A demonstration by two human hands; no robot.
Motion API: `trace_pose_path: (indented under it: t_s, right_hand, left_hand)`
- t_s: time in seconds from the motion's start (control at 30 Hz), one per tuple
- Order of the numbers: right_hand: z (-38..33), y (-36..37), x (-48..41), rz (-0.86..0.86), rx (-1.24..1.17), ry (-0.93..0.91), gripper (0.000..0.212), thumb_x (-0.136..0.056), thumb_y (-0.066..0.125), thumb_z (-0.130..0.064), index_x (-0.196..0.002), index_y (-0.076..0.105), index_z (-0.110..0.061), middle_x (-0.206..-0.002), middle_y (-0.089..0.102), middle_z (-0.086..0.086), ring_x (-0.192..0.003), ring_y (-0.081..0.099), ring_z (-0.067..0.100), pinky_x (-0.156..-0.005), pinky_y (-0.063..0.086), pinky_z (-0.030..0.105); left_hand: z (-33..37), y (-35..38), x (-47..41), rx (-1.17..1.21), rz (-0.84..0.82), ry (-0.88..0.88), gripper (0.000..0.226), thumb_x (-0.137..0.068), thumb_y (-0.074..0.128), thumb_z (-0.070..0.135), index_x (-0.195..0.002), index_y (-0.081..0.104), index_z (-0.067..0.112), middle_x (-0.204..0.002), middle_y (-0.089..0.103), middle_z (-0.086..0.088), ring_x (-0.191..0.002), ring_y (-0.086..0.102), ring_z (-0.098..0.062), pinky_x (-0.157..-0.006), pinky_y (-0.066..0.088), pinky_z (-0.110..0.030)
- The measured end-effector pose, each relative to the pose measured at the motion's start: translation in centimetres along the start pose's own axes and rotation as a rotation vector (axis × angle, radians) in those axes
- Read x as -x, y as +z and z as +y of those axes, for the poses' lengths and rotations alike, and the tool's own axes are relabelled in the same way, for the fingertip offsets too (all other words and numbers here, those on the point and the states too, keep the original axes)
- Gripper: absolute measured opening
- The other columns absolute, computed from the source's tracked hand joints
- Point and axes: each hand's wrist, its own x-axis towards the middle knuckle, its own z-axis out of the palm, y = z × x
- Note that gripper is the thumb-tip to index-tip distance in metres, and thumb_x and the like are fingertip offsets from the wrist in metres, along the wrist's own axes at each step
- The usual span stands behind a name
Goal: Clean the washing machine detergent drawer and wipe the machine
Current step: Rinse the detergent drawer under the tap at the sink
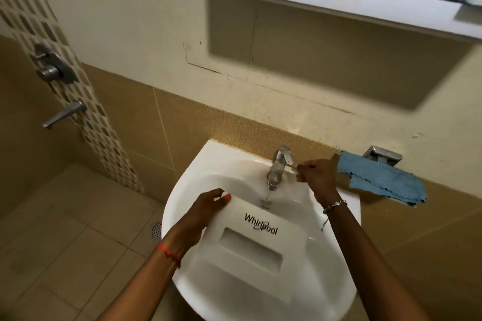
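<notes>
White drawer [250, 237] gripped by left hand [206, 214] over sink [208, 164], right hand [315, 177] pinching tap [277, 168], blue cloth [380, 180] beside

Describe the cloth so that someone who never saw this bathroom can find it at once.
Start at the white sink against the tan wall. Right of its tap, beyond the right hand on the tap lever, a metal holder sticks out of the wall. The cloth is draped over it: the only blue, frayed-edged thing here.

Drawer [250, 240]: smooth white plastic, semi-matt; basin [260, 302]: glossy white ceramic; tap [277, 167]: shiny chromed metal; cloth [378, 180]: blue, fuzzy, frayed edges; wall/floor tiles [65, 237]: beige, matt.
</notes>
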Motion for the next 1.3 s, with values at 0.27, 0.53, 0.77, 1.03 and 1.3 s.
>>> trace_pose_path:
  t_s: [0.27,0.53,0.77,1.03,1.3]
  right_hand:
    - [0.7,1.8,-1.0,0.047,-0.222,-0.011,0.005,-0.080,0.065,0.006,-0.084,0.069,0.006,-0.041,0.060,-0.005,-0.037,0.056,0.006,-0.048,0.053,0.023]
    - [0.4,2.6,-1.8,0.067,-0.315,0.094,0.003,-0.076,0.065,0.012,-0.074,0.065,0.015,-0.037,0.057,0.001,-0.032,0.054,0.014,-0.040,0.051,0.024]
    - [-0.5,2.8,-1.6,0.072,-0.429,0.247,0.022,-0.075,0.064,0.012,-0.056,0.055,0.006,-0.036,0.054,0.005,-0.029,0.051,0.015,-0.039,0.050,0.026]
    - [-2.0,4.6,-0.9,0.105,-0.577,0.380,0.026,-0.080,0.055,0.016,-0.059,0.045,0.005,-0.046,0.048,0.015,-0.022,0.044,0.017,-0.034,0.047,0.026]
    - [-1.5,4.2,-0.2,-0.052,-0.617,0.448,0.020,-0.088,0.051,0.012,-0.070,0.046,0.003,-0.045,0.050,0.011,-0.028,0.042,0.012,-0.035,0.043,0.018]
  left_hand:
    - [-2.9,-1.5,2.1,-0.060,0.029,0.016,0.018,-0.096,0.048,0.021,-0.087,0.060,0.010,-0.074,0.064,-0.001,-0.057,0.061,-0.003,-0.046,0.040,-0.009]
    - [-4.3,-2.2,2.9,-0.071,-0.046,0.055,0.019,-0.098,0.043,0.012,-0.086,0.054,0.002,-0.065,0.062,0.002,-0.051,0.057,-0.003,-0.043,0.037,-0.008]
    - [-5.3,-2.6,1.8,-0.002,-0.047,0.064,0.017,-0.095,0.049,0.014,-0.082,0.056,0.006,-0.073,0.063,-0.003,-0.066,0.061,-0.014,-0.054,0.046,-0.014]
    - [-5.3,-2.5,1.8,0.021,-0.080,0.048,0.015,-0.097,0.047,0.015,-0.088,0.054,0.006,-0.070,0.060,0.000,-0.056,0.059,-0.002,-0.047,0.041,-0.009]
    - [-5.9,-2.8,1.7,0.060,-0.072,0.040,0.020,-0.096,0.048,0.018,-0.081,0.061,0.015,-0.071,0.068,0.006,-0.065,0.065,-0.005,-0.055,0.048,-0.013]
